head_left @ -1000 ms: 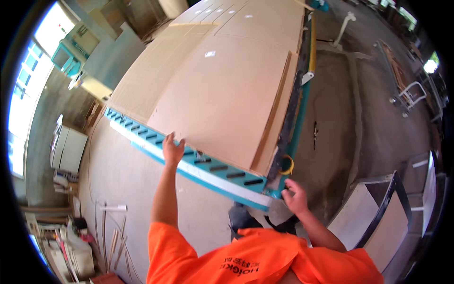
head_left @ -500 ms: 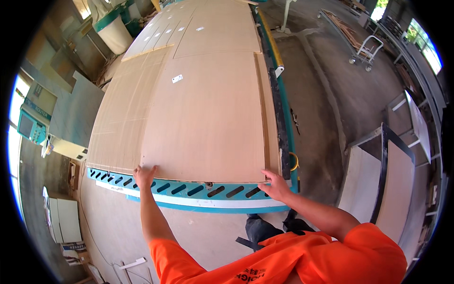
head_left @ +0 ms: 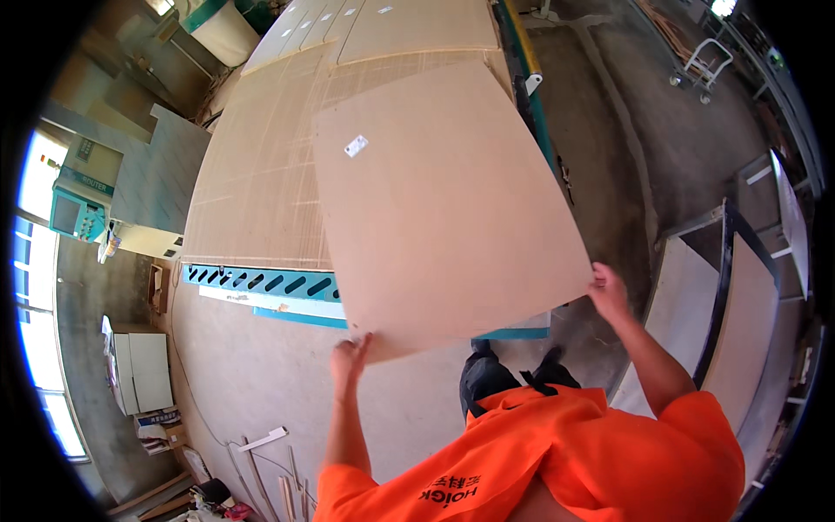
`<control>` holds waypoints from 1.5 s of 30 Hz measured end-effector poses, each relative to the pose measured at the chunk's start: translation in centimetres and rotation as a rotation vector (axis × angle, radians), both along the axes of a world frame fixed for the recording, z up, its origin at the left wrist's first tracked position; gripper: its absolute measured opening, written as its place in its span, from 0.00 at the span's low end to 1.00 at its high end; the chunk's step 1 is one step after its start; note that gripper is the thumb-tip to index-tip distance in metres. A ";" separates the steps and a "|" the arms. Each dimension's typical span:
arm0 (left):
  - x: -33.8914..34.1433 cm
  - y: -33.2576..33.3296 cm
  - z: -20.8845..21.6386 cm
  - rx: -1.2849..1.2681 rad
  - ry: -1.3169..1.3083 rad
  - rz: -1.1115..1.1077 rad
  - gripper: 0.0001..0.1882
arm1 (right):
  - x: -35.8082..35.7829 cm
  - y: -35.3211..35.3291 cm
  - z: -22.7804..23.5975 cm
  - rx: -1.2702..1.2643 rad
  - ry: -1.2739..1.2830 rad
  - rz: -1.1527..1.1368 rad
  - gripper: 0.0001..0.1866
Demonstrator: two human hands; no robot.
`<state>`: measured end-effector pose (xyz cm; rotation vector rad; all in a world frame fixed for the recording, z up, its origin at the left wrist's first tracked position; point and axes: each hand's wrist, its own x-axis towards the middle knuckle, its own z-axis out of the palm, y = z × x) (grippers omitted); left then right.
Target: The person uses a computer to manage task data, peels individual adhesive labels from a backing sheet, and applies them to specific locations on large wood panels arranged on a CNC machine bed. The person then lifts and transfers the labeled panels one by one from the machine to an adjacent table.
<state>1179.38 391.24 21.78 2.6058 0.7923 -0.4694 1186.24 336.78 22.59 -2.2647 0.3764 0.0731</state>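
Note:
A large light-brown wooden panel (head_left: 444,209) with a small white label (head_left: 356,146) is held between my two hands, its near edge past the end of the machine bed. My left hand (head_left: 350,352) pinches its near left corner. At the near right corner, my right hand (head_left: 606,289) grips the edge. The panel lies turned at an angle over the scored base board (head_left: 252,191) on the bed. The turquoise slotted rail (head_left: 261,280) at the bed's near end is partly hidden beneath it.
More cut panels with labels (head_left: 417,35) lie on the bed's far end. A control box (head_left: 76,213) stands at left, a white cabinet (head_left: 143,374) nearer. Right of me leans a dark-edged panel (head_left: 744,322); a hand trolley (head_left: 706,65) is farther off.
The panel has come away from its place among the boards, pulled toward me and swung to the right. Both hands moved with it, the scored board beneath now showing.

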 end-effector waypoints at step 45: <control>8.9 -70.8 5.3 -1.562 0.399 0.114 0.18 | -42.0 -44.9 11.4 0.516 -0.465 -1.635 0.19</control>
